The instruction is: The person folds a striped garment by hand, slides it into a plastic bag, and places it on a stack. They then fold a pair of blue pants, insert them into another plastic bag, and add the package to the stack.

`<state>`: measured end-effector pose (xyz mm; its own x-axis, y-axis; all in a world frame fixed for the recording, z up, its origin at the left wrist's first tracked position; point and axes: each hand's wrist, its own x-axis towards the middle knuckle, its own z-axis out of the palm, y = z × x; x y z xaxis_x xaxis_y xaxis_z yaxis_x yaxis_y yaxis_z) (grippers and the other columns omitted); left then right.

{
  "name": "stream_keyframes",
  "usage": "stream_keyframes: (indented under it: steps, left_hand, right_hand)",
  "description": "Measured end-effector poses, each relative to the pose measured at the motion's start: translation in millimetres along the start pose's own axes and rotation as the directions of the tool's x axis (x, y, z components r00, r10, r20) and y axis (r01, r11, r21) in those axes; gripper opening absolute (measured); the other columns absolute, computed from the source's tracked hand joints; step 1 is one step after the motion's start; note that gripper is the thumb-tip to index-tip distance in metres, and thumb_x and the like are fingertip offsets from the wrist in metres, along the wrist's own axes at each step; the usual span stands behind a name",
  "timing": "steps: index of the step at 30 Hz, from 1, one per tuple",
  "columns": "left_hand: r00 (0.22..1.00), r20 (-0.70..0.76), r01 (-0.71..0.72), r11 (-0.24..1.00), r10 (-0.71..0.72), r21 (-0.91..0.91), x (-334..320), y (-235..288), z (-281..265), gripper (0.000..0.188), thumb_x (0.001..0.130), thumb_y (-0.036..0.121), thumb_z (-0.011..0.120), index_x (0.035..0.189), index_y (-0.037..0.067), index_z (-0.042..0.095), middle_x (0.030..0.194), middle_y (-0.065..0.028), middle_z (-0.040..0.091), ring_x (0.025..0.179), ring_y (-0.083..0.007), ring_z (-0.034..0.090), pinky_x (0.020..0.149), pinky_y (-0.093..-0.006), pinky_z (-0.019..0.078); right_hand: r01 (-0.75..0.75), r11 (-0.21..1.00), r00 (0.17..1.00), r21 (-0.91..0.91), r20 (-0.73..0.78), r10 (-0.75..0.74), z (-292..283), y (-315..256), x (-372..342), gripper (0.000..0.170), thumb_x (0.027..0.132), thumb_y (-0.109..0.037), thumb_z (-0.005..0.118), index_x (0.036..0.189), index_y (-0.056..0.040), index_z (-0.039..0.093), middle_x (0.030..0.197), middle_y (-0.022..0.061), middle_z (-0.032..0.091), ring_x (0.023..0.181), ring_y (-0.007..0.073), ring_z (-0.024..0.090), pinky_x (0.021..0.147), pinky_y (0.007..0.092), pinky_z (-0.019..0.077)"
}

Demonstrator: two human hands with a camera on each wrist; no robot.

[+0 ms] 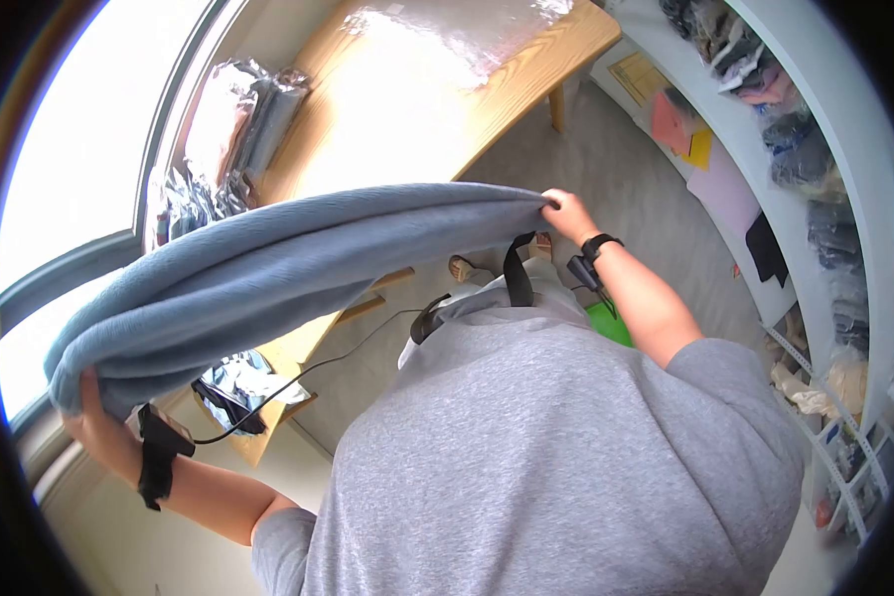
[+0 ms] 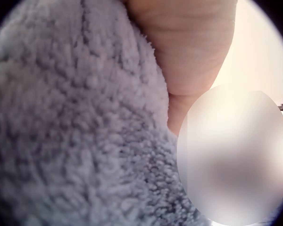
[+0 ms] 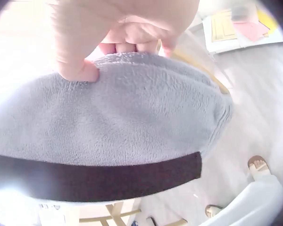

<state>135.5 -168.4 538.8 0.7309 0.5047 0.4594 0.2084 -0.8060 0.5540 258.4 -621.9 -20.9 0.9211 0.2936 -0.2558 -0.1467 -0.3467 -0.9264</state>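
A blue-grey fleece blanket (image 1: 268,253) is stretched in long folds between my two raised hands. My right hand (image 1: 569,216) pinches its upper edge at the far right end. In the right wrist view the thumb (image 3: 80,70) presses on the near side, while the other fingers curl behind the edge. At the lower left, my left hand (image 1: 94,427) grips the opposite end, its fingers mostly covered by the cloth. The left wrist view shows the plush pile of the blanket (image 2: 75,113) close up, against the palm (image 2: 188,47).
A wooden table (image 1: 397,139) stands beyond the blanket, with clear plastic wrapping (image 1: 467,35) on it. Plastic-bagged garments (image 1: 253,119) stack near the window. Shelves with bagged clothes (image 1: 800,149) line the right. A cable (image 1: 318,366) runs from the left wrist camera. A stool (image 1: 368,303) shows below.
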Motion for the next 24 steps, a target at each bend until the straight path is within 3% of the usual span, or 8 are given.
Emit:
stream_keyframes:
  steps: [4, 7, 9, 16, 20, 21, 22, 24]
  left_hand:
    - [0.971, 0.059, 0.231, 0.973, -0.230, -0.009, -17, -97, -2, 0.037, 0.082, 0.018, 0.067, 0.112, -0.002, 0.060, 0.104, -0.0080, 0.063, 0.094, -0.0162, 0.057, 0.087, -0.0286, 0.0424]
    - [0.907, 0.073, 0.420, 0.906, -0.416, -0.048, -37, -227, -15, 0.038, 0.082, 0.019, 0.067, 0.114, -0.001, 0.060, 0.105, -0.0070, 0.062, 0.093, -0.0160, 0.057, 0.085, -0.0285, 0.0433]
    - [0.840, 0.099, 0.542, 0.831, -0.533, -0.123, -64, -286, -8, 0.039, 0.081, 0.021, 0.067, 0.113, 0.000, 0.060, 0.104, -0.0071, 0.062, 0.093, -0.0164, 0.058, 0.083, -0.0291, 0.0439]
    - [0.597, 0.111, 0.799, 0.578, -0.794, -0.166, -133, -459, 9, 0.037, 0.077, 0.024, 0.072, 0.104, 0.000, 0.064, 0.096, -0.0076, 0.065, 0.084, -0.0178, 0.060, 0.077, -0.0294, 0.0461]
    - [0.483, 0.132, 0.871, 0.460, -0.865, -0.170, -148, -512, 14, 0.052, 0.075, 0.029, 0.074, 0.112, -0.003, 0.057, 0.101, -0.0127, 0.063, 0.084, -0.0202, 0.061, 0.080, -0.0324, 0.0471]
    - [0.464, 0.175, 0.884, 0.441, -0.868, -0.155, -154, -542, 13, 0.066, 0.074, 0.033, 0.075, 0.121, -0.006, 0.050, 0.112, -0.0183, 0.059, 0.095, -0.0242, 0.060, 0.086, -0.0345, 0.0456]
    - [0.449, 0.181, 0.891, 0.425, -0.875, -0.159, -161, -570, 15, 0.066, 0.074, 0.033, 0.075, 0.121, -0.006, 0.050, 0.112, -0.0183, 0.059, 0.095, -0.0242, 0.060, 0.086, -0.0345, 0.0456]
    - [0.597, -0.054, 0.783, 0.567, -0.800, 0.256, -171, -615, 26, 0.077, 0.075, 0.039, 0.074, 0.127, -0.009, 0.043, 0.121, -0.0227, 0.053, 0.108, -0.0283, 0.054, 0.092, -0.0357, 0.0423]
  right_hand:
    - [0.097, 0.978, 0.985, -0.183, -0.121, -0.120, -28, -43, 21, 0.024, 0.081, -0.021, 0.058, 0.099, -0.0060, 0.063, 0.091, 0.0172, 0.065, 0.086, 0.0337, 0.063, 0.075, 0.0375, 0.0504]
    - [0.267, 0.919, 0.946, -0.291, -0.104, -0.308, -38, -103, 38, 0.023, 0.082, -0.023, 0.058, 0.098, -0.0083, 0.063, 0.091, 0.0156, 0.065, 0.085, 0.0332, 0.063, 0.074, 0.0384, 0.0506]
    - [0.367, 0.832, 0.929, -0.416, 0.114, -0.353, -37, -144, 52, 0.021, 0.082, -0.025, 0.058, 0.097, -0.0102, 0.064, 0.090, 0.0134, 0.066, 0.082, 0.0327, 0.063, 0.072, 0.0389, 0.0503]
    - [0.521, 0.662, 0.852, -0.539, 0.379, -0.362, 45, -232, 123, 0.023, 0.081, -0.026, 0.058, 0.095, -0.0086, 0.065, 0.089, 0.0134, 0.066, 0.086, 0.0322, 0.062, 0.074, 0.0394, 0.0490]
    - [0.595, 0.532, 0.801, -0.603, 0.502, -0.327, 122, -271, 166, 0.028, 0.081, -0.028, 0.058, 0.100, -0.0089, 0.065, 0.091, 0.0137, 0.066, 0.088, 0.0327, 0.062, 0.075, 0.0401, 0.0486]
    - [0.600, 0.505, 0.796, -0.620, 0.530, -0.293, 143, -273, 178, 0.028, 0.082, -0.027, 0.059, 0.104, -0.0099, 0.064, 0.098, 0.0126, 0.065, 0.094, 0.0318, 0.060, 0.079, 0.0400, 0.0475]
    - [0.602, 0.497, 0.793, -0.625, 0.541, -0.281, 159, -274, 186, 0.028, 0.082, -0.027, 0.059, 0.104, -0.0099, 0.064, 0.098, 0.0126, 0.065, 0.094, 0.0318, 0.060, 0.079, 0.0400, 0.0475]
    - [0.656, 0.427, 0.749, -0.623, 0.464, -0.473, 186, -281, 198, 0.028, 0.084, -0.025, 0.059, 0.107, -0.0101, 0.062, 0.106, 0.0110, 0.063, 0.103, 0.0303, 0.057, 0.085, 0.0393, 0.0452]
